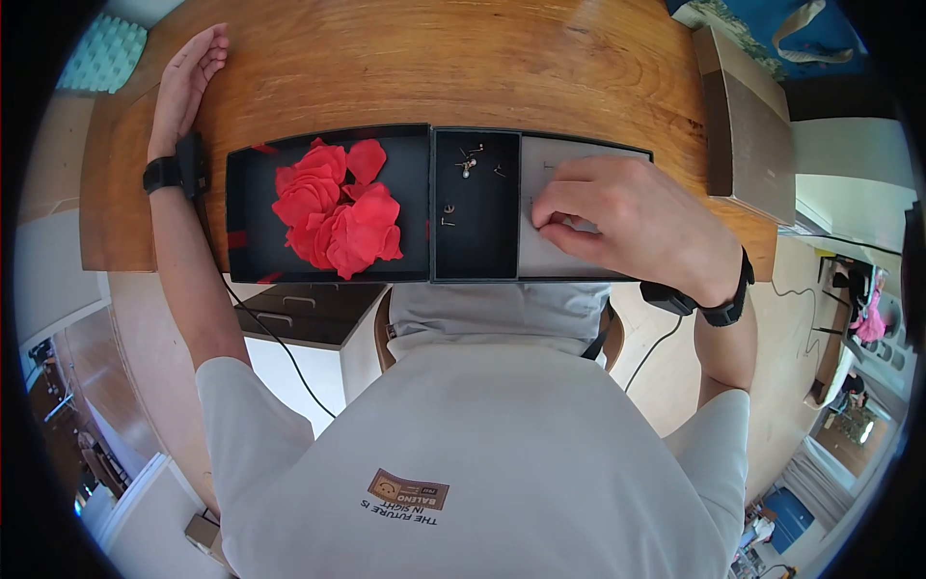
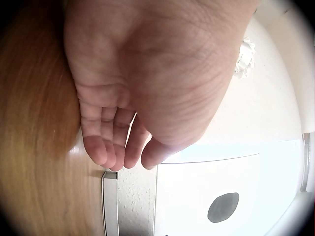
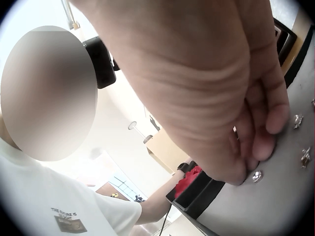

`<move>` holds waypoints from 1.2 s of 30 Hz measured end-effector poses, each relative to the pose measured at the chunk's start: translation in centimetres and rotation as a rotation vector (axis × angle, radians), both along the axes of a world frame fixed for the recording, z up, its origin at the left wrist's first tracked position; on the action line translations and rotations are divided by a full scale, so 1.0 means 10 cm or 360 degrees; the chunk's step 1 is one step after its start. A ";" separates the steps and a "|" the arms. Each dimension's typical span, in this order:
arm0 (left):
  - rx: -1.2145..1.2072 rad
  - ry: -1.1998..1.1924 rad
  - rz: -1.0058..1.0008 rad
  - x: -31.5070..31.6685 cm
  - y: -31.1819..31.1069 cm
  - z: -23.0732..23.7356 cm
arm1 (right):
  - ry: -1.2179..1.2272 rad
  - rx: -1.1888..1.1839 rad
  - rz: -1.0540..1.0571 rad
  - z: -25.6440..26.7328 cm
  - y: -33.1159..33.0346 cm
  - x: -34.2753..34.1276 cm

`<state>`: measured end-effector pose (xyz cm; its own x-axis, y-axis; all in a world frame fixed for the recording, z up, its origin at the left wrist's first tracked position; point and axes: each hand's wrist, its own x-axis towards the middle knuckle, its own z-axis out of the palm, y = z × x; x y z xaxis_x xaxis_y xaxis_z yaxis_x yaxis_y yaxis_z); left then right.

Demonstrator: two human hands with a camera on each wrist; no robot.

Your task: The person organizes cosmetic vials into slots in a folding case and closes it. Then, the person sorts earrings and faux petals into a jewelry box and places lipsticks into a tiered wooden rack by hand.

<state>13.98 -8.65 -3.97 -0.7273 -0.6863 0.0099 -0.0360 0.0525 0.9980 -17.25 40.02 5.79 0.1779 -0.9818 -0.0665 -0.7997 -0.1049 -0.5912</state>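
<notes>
A black box holds red petals [image 1: 338,207] in its left part. Small earrings [image 1: 468,166] lie in the narrow dark compartment beside them. My right hand [image 1: 632,217] is over the grey pad [image 1: 579,265], its fingers bent and the thumb close to the index finger. From the right wrist, the right hand [image 3: 197,88] has its fingertips low on the pad [image 3: 236,211], beside a sparkling stud [image 3: 257,176]; whether they pinch anything is hidden. My left hand [image 1: 190,85] rests on the table with nothing in it, and its fingers hang loosely bent in the left wrist view [image 2: 147,83].
A brown cardboard box [image 1: 748,125] stands at the table's right side. A teal bumpy object [image 1: 104,53] is at the far left corner. A black cable [image 1: 275,333] runs down from the left wrist. More sparkling pieces [image 3: 298,121] sit on the grey pad.
</notes>
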 end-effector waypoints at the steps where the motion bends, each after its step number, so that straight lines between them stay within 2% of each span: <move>1: -0.0002 0.0006 0.0000 0.00 -0.01 0.00 | -0.0005 -0.0026 0.0005 0.00 0.00 0.00; 6: 0.0007 0.0007 -0.0008 0.01 -0.01 0.00 | -0.0077 -0.0134 -0.0042 0.09 0.01 -0.03; 8: 0.0002 0.0016 -0.0048 0.00 0.00 0.00 | -0.0190 -0.0311 -0.0188 0.14 0.01 -0.01; 12: -0.0007 -0.0012 0.0034 -0.04 0.03 0.01 | -0.0284 -0.0374 -0.0193 0.20 -0.03 0.06; 15: -0.0015 -0.0025 0.0042 -0.01 0.03 0.01 | -0.0195 -0.0300 -0.0208 0.17 0.02 0.00; 17: -0.0020 -0.0020 0.0038 -0.02 0.01 0.00 | 0.0075 -0.0096 -0.0051 0.15 0.07 -0.08; 20: 0.0025 0.0004 0.0013 0.00 -0.02 -0.01 | 0.0031 0.0094 -0.0027 0.11 0.12 -0.06; 27: -0.0013 -0.0039 0.0047 -0.03 0.04 0.01 | 0.0072 0.0141 -0.0009 0.13 0.11 -0.03; 30: -0.0019 -0.0042 0.0045 -0.02 0.04 0.02 | -0.0042 0.0144 -0.0022 0.15 0.09 -0.03; 32: -0.0021 -0.0036 0.0033 -0.02 0.04 0.02 | -0.0224 0.0066 -0.0035 0.15 0.09 0.00; 36: -0.0015 -0.0023 0.0005 -0.02 0.02 0.01 | -0.0244 -0.0204 -0.0001 0.11 -0.01 0.09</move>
